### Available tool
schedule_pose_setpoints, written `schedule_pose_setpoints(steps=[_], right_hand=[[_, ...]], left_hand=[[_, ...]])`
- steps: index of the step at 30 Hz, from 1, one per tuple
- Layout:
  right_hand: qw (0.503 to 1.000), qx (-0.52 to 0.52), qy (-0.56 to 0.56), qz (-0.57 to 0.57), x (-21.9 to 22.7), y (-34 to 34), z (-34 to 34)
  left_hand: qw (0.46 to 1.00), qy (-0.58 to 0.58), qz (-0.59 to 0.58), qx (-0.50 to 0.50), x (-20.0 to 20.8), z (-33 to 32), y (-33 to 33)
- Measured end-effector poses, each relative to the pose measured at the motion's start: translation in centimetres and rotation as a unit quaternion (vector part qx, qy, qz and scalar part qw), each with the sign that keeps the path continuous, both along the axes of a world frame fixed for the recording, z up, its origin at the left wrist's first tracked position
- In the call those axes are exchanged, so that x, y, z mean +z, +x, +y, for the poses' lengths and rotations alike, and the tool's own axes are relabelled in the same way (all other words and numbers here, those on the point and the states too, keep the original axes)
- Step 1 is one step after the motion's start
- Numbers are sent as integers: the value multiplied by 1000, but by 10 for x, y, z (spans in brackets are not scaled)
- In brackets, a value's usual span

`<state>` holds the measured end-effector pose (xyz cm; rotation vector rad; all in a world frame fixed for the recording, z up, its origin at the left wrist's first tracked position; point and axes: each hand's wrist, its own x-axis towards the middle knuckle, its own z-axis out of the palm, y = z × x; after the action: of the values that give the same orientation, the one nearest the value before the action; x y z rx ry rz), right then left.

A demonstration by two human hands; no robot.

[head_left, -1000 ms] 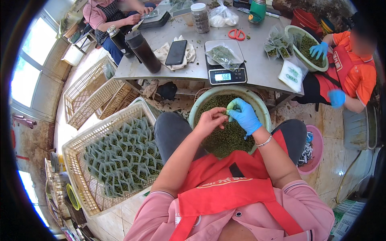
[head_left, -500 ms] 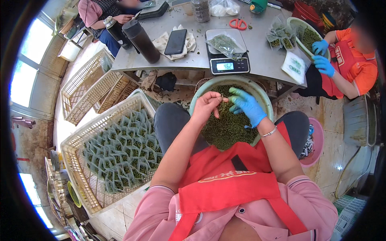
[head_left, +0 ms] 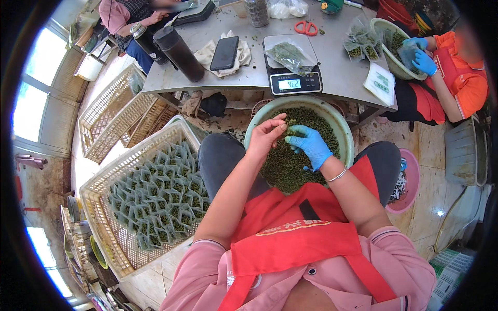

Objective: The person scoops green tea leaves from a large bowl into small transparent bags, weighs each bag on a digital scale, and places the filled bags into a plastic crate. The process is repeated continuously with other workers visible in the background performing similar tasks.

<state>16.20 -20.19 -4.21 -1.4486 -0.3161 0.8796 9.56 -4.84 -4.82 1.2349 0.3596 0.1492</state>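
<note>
Hands (head_left: 290, 139) lower over basin (head_left: 342, 124) than before, both pinching green leaves (head_left: 290, 166)

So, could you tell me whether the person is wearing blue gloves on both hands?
No, only the right hand wears a blue glove; the left hand is bare, and both are over the green basin of dried leaves.

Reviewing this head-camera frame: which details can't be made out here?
- What the left hand and gloved right hand pinch over the green basin: too small, covered by fingers.
- Basin's depth: hidden by the dried green leaves.
- Pink tub: mostly behind the right knee.
- Seated co-worker at the table: cut off by the fisheye rim.
</note>
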Motion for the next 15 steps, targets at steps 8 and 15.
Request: schedule_pose_setpoints(steps=[8,15], right_hand=[[976,-22,65,208,20,25,-25],[967,-1,116,226,45,49,-44]], left_hand=[[966,259,13,5,7,-7,-4],[988,121,38,84,-2,15,-2]])
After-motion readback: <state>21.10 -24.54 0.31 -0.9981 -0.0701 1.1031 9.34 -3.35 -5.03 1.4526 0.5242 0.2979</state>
